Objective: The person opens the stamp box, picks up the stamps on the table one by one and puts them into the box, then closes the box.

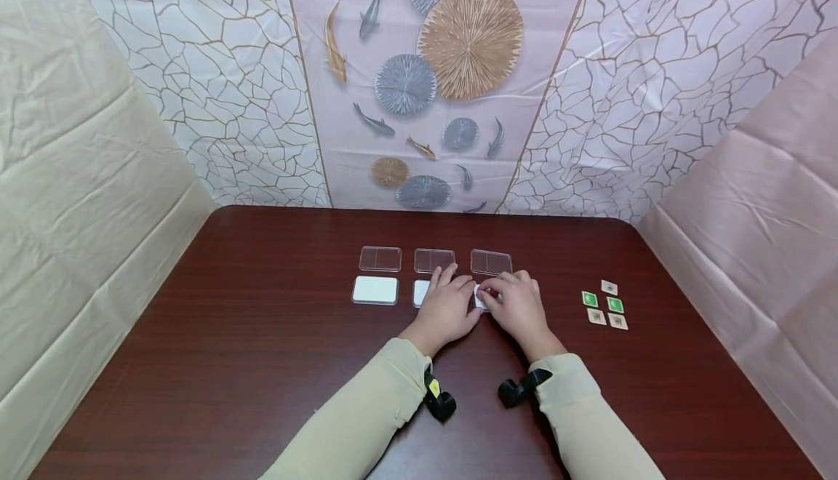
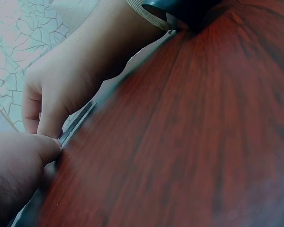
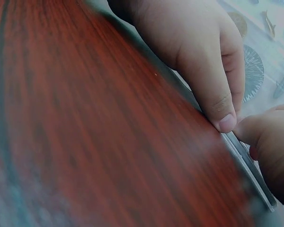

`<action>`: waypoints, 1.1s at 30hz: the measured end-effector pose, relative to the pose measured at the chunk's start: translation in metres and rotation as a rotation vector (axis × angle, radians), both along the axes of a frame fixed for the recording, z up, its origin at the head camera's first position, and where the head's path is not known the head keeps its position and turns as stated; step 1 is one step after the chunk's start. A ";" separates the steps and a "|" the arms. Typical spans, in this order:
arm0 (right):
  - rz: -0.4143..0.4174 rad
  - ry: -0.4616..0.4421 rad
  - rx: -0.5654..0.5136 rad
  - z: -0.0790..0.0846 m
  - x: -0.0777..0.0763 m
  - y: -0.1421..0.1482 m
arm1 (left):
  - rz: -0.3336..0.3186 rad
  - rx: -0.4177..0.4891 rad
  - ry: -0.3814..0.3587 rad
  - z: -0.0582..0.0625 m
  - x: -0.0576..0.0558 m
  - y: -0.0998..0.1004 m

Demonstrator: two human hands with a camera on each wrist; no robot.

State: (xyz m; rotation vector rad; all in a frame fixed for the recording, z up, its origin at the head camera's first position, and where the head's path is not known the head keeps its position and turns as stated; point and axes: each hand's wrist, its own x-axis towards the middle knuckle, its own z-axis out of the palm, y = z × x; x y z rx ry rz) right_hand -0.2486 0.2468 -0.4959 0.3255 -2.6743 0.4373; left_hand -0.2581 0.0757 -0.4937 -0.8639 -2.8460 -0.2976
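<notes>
At the table's middle, both hands meet over a flat, clear plastic case with a white face, largely covered by them. My left hand holds its left end between thumb and forefinger; its other fingers reach forward over a second white-faced case. From the right, my right hand pinches at the same case with thumb and forefinger; what lies between those fingertips is hidden. The right wrist view shows the left thumb on the case's near edge. In the left wrist view, the right hand's fingertips come down beside the left thumb.
Left of the hands lies another white-faced case. Behind stand three clear, divided plastic pieces in a row. Several small square tiles lie to the right, two of them green. Patterned cloth hangs beyond the table's far edge.
</notes>
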 end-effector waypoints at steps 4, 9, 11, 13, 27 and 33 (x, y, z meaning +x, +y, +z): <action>0.017 0.012 0.005 0.000 0.000 0.000 | 0.002 0.001 0.001 0.000 0.000 0.000; 0.032 0.023 0.015 0.000 -0.002 -0.001 | 0.004 0.001 0.000 0.001 -0.001 -0.001; 0.037 0.029 0.016 0.001 -0.002 -0.002 | 0.005 0.004 0.002 0.001 -0.001 -0.001; 0.038 0.040 0.004 0.001 -0.002 -0.002 | 0.006 0.006 0.005 0.001 -0.001 -0.001; -0.325 0.126 -0.112 0.009 -0.011 0.108 | 0.002 0.016 0.007 0.002 -0.002 -0.002; -0.578 -0.108 -0.235 0.010 0.006 0.162 | -0.002 0.005 0.006 0.000 -0.001 0.000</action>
